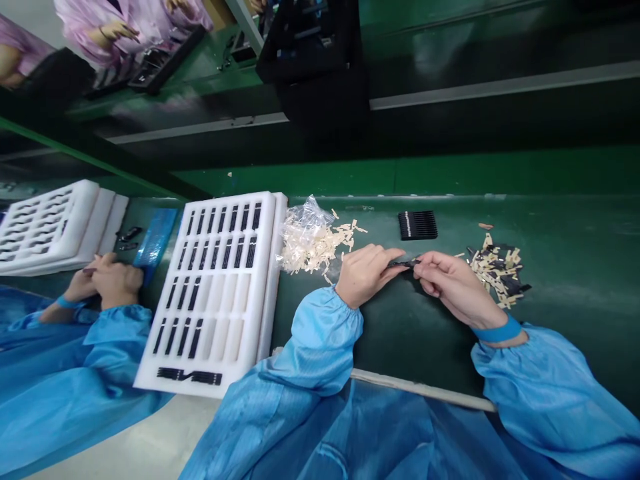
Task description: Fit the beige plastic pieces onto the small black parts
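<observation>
Small black part (406, 263) is over the near middle of the desk (390, 340), left hand (369, 272) pinched on its left end, right hand (447, 275) on its right. Black strip stack (419, 225) just far of it. Pale pieces (313, 248) left, mixed pile (500, 270) right. White foam tray (147, 373) further left.

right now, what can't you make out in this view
All in the head view:
black part: full shape, its ends covered by the left hand and right hand
cream pieces: how many, hidden by overlap and the clear plastic bag
mixed pile: lower pieces, buried under others
neighbour's hands: whatever they hold, small and mostly covered
pink-sleeved worker: head, cut off by the top edge
</observation>
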Available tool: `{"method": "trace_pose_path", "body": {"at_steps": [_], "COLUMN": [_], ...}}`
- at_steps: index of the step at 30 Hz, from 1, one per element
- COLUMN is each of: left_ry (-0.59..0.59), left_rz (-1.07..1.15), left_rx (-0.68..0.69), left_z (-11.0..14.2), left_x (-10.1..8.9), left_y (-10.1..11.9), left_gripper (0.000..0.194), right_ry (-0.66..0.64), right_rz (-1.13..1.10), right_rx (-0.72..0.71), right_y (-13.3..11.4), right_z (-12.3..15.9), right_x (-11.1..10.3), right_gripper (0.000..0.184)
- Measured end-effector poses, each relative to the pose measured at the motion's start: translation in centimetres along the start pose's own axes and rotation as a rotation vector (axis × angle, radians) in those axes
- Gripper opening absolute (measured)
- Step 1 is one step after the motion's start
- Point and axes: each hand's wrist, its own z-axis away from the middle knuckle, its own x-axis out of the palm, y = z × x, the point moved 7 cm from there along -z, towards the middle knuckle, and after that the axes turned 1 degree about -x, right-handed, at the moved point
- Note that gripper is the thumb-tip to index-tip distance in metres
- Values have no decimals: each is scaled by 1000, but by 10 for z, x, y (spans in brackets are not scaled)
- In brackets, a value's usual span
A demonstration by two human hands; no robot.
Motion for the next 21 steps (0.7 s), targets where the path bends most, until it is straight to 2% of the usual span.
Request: {"method": "trace_pose_path", "body": {"at_steps": [2,4,7,9,11,14,16,17,18,19,21], "left_ry": [-56,-146,-374,-474,-424,-81,139,187,173,111,-88], "left_rz": [140,381,845,1031,1040,890,798,791,814,861,981], "left_rx": [-82,-216,-370,-444,-554,-711,-720,-704,-679,-652,-615], "left_z": [0,3,11,15,15,8,4,2,1,0,1], "left_x": [7,19,49,63,66,42,19,13,12,16,33], "left_y": [-1,-1,12,15,-1,-46,-64,-66,-63,-57,-36], "left_gripper": [39,48,47,43,38,29,27,27,29,31,37], "right_ry": [101,217,335,362,366,375,387,390,384,376,349], "right_rz": [-3,-2,-15,-36,-52,-35,17,49,82,115,181], "right_rx": [-50,-110,-181,-206,-212,-214,-221,-224,-225,-225,-219], "right_y": [-5,-10,-15,-15,-14,-13,-13,-13,-13,-13,-13], "right_z": [-1,-1,-1,-1,-2,-2,-2,-1,-1,-1,-1], "right_x": [-9,-21,-35,-39,-40,-40,-39,-38,-37,-35,-31], "right_gripper": [25,19,17,17,17,18,19,20,22,24,28]}}
